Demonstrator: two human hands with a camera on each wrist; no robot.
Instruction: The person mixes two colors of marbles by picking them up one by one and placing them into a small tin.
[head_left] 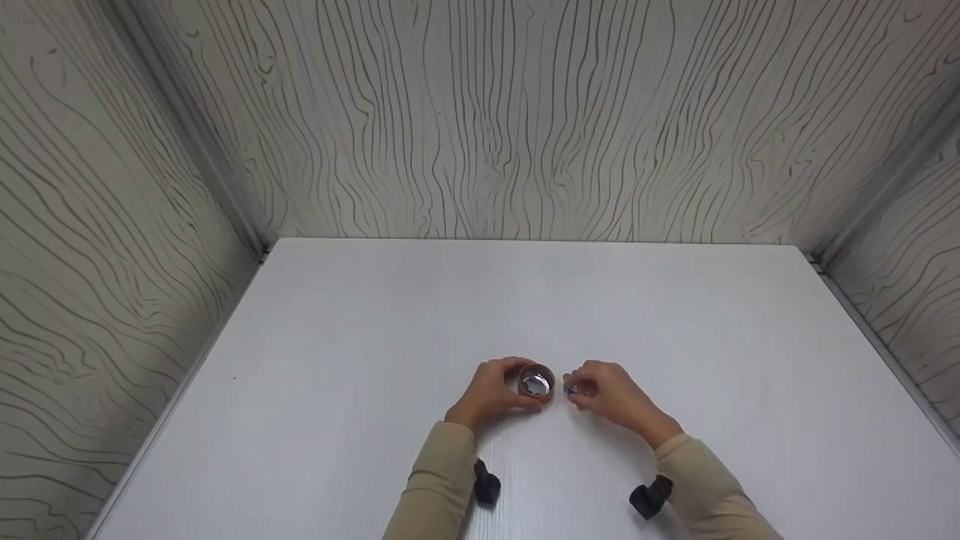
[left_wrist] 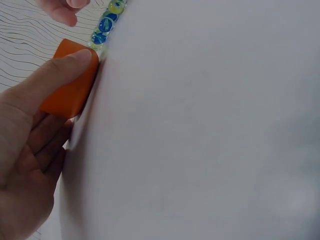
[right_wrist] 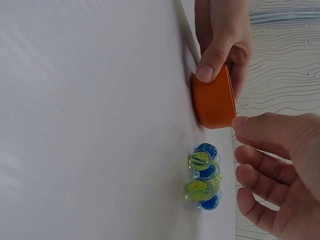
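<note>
My left hand (head_left: 491, 390) grips a small round orange cup (right_wrist: 215, 100) from its left side, thumb at the near side and fingers round the far side. It stands upright on the white table, with a shiny silver inside showing in the head view. Several glass marbles (right_wrist: 201, 185) with blue and yellow swirls sit bunched on the table just right of the cup. Over them is my right hand (head_left: 611, 394), its fingers loosely bent and its thumb tip overlapping the cup's rim in the right wrist view. Nothing shows between those fingers; they partly hide the marbles in the head view.
The white table (head_left: 360, 315) reaches back to a wood-grain patterned wall (head_left: 480, 127), with similar panels at the left and right. A dark wrist camera (head_left: 487, 489) sits by the left sleeve, and another dark camera (head_left: 646, 501) by the right sleeve.
</note>
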